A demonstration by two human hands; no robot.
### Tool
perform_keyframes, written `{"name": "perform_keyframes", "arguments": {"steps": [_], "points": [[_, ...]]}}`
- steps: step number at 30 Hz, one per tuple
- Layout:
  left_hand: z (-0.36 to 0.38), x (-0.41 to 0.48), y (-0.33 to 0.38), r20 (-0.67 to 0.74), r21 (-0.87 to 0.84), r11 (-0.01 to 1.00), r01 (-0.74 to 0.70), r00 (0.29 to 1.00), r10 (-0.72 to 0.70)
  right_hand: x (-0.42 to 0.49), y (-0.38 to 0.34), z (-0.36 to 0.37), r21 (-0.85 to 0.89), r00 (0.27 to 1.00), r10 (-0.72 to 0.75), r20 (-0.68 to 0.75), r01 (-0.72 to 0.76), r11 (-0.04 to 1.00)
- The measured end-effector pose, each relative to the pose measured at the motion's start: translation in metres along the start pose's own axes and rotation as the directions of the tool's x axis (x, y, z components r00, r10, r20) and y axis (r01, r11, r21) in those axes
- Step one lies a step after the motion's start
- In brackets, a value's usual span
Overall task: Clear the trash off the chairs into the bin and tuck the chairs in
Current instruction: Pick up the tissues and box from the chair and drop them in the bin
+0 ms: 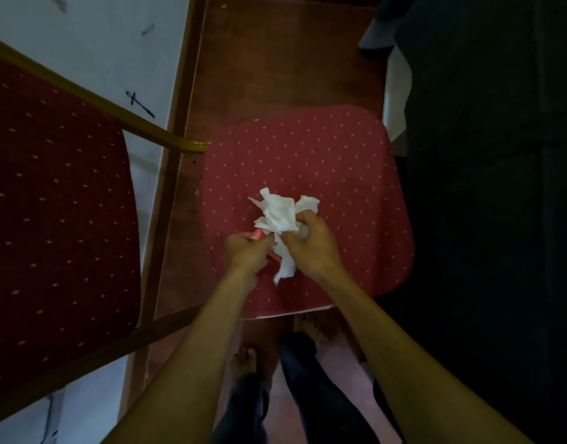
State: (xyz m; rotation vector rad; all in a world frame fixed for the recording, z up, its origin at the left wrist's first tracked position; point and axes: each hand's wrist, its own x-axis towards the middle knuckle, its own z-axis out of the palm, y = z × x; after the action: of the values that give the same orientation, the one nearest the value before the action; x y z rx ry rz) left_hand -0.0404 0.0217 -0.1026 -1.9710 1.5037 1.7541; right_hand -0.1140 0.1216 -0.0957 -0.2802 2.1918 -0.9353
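Standing over a red dotted chair seat (307, 174), the person looks straight down at it; a second, darker red chair (58, 200) with a gold frame lies to the left, and wooden flooring (275, 59) shows beyond. No bin is in view.

Crumpled white tissue paper (280, 216) sits at the near middle of the seat, bunched between both hands. The wad is irregular, with its long axis running roughly from the far side of the seat toward the person and a loose tail hanging at the near end.

Right hand (311, 245): fingers curled closed around the right part of the tissue. Left hand (248, 251): closed on a small pink item (258, 235), partly hidden by fingers and tissue; its type cannot be determined. Its visible portion slants from far-left to near-right.

Risk assessment: the tissue appears to be in several loose pieces. If the hands lift before the bundle is compressed, the hanging tail or a scrap could fall to the seat or floor. The pink item, pinched alongside the paper, may slip out during carrying.
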Motion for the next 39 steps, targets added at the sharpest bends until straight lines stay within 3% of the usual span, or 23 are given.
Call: {"name": "perform_keyframes", "arguments": {"steps": [2,6,10,13,16,22,29,34,39], "points": [[-0.007,-0.007,-0.003,0.091,-0.091,0.995,0.051,0.995,-0.043,-0.009,0.002,-0.002,0.095,0.999,0.048,0.011,-0.049,0.994],[-0.022,-0.039,0.003,0.188,-0.153,0.988,0.011,0.982,0.018,-0.047,-0.011,-0.007,0.189,0.998,0.034,-0.045,-0.025,0.982],[-0.044,-0.096,0.019,0.203,-0.078,0.982,-0.171,0.962,0.184,-0.103,-0.046,-0.023,0.147,0.987,0.011,-0.162,0.013,0.989],[-0.066,-0.154,0.038,0.220,-0.009,0.931,-0.366,0.907,0.358,-0.153,-0.078,-0.042,0.076,0.962,-0.031,-0.270,0.053,0.996],[-0.090,-0.218,0.054,0.313,-0.019,0.889,-0.457,0.842,0.439,-0.206,-0.101,-0.068,0.100,0.932,0.007,-0.362,0.032,0.994],[-0.120,-0.332,0.058,0.555,0.024,0.822,-0.569,0.692,0.462,-0.324,-0.131,-0.117,0.285,0.876,0.075,-0.476,0.073,0.956],[-0.098,-0.433,0.046,0.694,0.093,0.625,-0.775,0.501,0.517,-0.429,-0.117,-0.159,0.307,0.713,0.136,-0.688,0.116,0.945],[-0.055,-0.486,0.013,0.823,0.125,0.490,-0.863,0.366,0.435,-0.488,-0.072,-0.186,0.351,0.615,0.244,-0.750,0.056,0.935],[-0.011,-0.527,-0.031,0.899,0.141,0.429,-0.892,0.296,0.321,-0.530,-0.022,-0.202,0.486,0.541,0.388,-0.746,0.044,0.873]]}}
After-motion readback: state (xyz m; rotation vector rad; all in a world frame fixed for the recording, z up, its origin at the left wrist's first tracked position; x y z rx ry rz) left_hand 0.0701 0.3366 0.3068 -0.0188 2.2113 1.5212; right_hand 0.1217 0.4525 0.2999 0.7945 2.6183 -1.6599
